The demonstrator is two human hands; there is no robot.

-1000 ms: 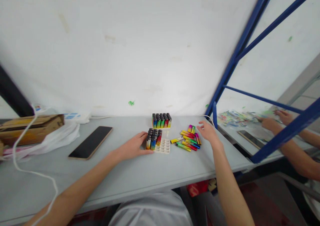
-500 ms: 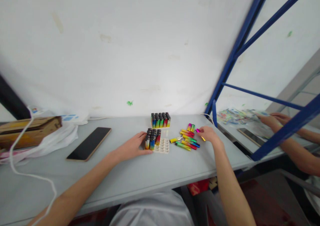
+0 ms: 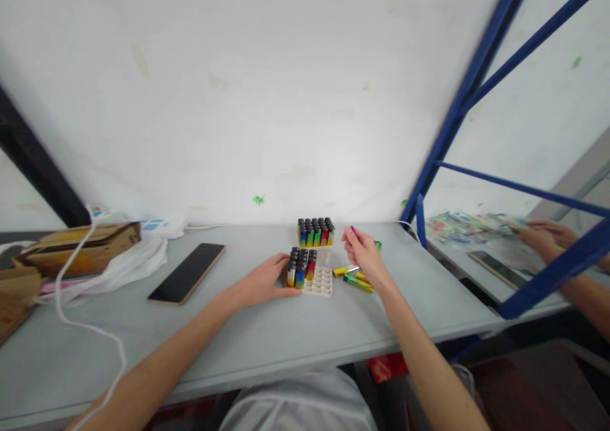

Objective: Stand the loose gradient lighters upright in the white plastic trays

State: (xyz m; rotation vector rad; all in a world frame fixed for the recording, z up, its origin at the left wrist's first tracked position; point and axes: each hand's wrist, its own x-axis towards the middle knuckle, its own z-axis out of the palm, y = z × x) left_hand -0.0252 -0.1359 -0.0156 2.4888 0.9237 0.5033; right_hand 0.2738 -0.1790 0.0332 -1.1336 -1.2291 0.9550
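Observation:
Several upright lighters (image 3: 296, 274) with black tops fill the left part of a white tray with round pockets (image 3: 323, 283). At that tray's left side, my left hand (image 3: 265, 281) steadies the lighters, thumb at the front and fingers behind. My right hand (image 3: 362, 254) is closed on a lighter (image 3: 352, 229) with a purple end, raised to the right of the tray; most of it is hidden by the fingers. Below and behind that hand lie loose shiny lighters (image 3: 358, 283) in yellow and green. Farther back stands a second, fuller block of lighters (image 3: 316, 234).
A phone (image 3: 187, 273) lies to the left on the grey desk (image 3: 229, 348). Beyond it are a cardboard box (image 3: 86, 246), a white plastic bag (image 3: 138, 262) and a white cable (image 3: 76, 321). A blue metal frame (image 3: 441, 135) rises at the right, beside a mirror (image 3: 534, 189).
My right hand has lifted the purple-ended lighter from the loose pile and moved left toward the tray. My left hand stays at the tray. The whole view has shifted slightly.

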